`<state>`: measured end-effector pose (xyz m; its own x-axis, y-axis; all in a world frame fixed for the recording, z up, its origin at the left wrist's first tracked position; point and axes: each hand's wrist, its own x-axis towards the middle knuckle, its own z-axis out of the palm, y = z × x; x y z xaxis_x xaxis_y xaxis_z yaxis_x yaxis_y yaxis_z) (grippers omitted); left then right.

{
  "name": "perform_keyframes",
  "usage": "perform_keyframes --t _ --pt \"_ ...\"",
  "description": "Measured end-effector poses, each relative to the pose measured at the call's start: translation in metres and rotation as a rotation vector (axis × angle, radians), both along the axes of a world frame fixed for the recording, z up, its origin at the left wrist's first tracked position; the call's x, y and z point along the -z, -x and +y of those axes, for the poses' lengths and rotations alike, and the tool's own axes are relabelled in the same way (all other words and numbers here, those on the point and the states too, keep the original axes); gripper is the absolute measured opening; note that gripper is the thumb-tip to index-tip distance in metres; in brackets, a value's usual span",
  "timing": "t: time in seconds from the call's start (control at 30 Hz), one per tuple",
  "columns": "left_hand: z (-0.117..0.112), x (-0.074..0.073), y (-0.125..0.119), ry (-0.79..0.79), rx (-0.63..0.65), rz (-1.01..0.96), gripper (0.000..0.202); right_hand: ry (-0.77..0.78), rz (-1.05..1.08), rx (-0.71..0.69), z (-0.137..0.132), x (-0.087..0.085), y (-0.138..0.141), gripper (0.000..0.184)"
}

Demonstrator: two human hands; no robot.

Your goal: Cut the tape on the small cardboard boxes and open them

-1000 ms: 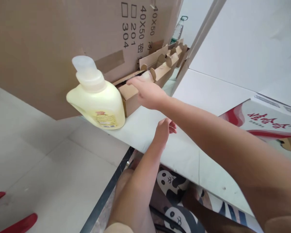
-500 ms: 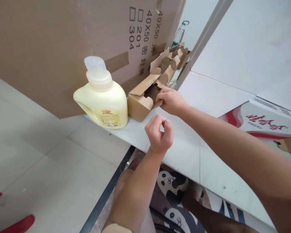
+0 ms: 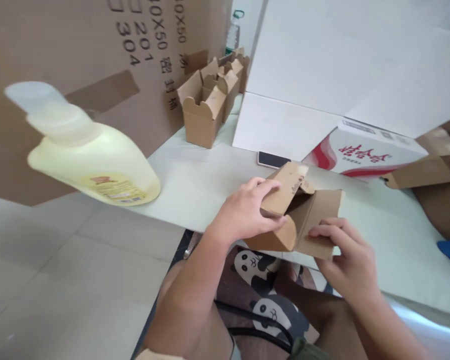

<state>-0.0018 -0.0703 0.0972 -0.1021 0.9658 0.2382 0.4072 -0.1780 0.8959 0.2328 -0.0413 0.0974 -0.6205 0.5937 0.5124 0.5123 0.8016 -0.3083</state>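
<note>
Head cam: small brown cardboard box (image 3: 305,215), flaps up, is now at the near edge of the pale-green table (image 3: 195,185) — 0.5 s ago it was next to the pale-yellow plastic bottle w/ whitish cap (image 3: 97,160). Left grip (image 3: 240,212) clamped on its left end; right grip (image 3: 352,255) pinching the right flap, thumb underneath. So 2 hands now control 1 box, inside exposed — can't tell if it's resting or lifted.
</note>
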Motion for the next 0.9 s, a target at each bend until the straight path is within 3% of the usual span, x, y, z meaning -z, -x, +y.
perform_keyframes --t 0.1,0.13,0.3,0.37,0.43,0.5,0.57,0.63,0.7,0.77,0.83,0.9 --pt "0.015 0.013 -0.009 0.024 -0.065 -0.181 0.027 0.034 0.014 -0.067 -0.004 0.008 -0.013 0.034" --pt "0.020 0.019 -0.010 0.055 -0.096 -0.260 0.029 0.016 0.022 -0.055 -0.001 0.009 -0.017 0.034" --pt "0.040 0.048 -0.008 0.037 -0.158 -0.573 0.044 -0.107 0.059 0.223 0.041 0.021 -0.044 0.031" --pt "0.044 0.053 -0.007 0.042 -0.179 -0.609 0.047 -0.052 0.149 0.258 0.058 0.035 -0.050 0.043" --pt "0.045 0.052 -0.007 0.017 -0.181 -0.578 0.047 0.104 0.274 0.245 0.071 0.054 -0.050 0.065" --pt "0.042 0.044 -0.008 -0.027 -0.090 -0.475 0.044 0.348 0.400 0.216 0.078 0.074 -0.048 0.074" --pt "0.037 0.030 -0.011 -0.023 0.099 -0.304 0.046 0.527 0.500 0.205 0.080 0.089 -0.044 0.067" --pt "0.030 0.013 -0.019 0.023 0.243 -0.031 0.034 0.613 0.559 0.212 0.080 0.097 -0.041 0.058" --pt "0.022 -0.001 -0.031 0.136 0.216 0.287 0.035 0.667 0.581 0.207 0.078 0.097 -0.040 0.056" --pt "0.016 -0.009 -0.044 0.196 0.166 0.533 0.062 0.720 0.592 0.180 0.076 0.095 -0.040 0.055" --pt "0.012 -0.012 -0.054 0.226 0.148 0.659 0.084 0.743 0.590 0.157 0.073 0.093 -0.040 0.057" --pt "0.013 -0.010 -0.056 0.252 0.141 0.712 0.093 0.715 0.556 0.140 0.069 0.092 -0.041 0.063"
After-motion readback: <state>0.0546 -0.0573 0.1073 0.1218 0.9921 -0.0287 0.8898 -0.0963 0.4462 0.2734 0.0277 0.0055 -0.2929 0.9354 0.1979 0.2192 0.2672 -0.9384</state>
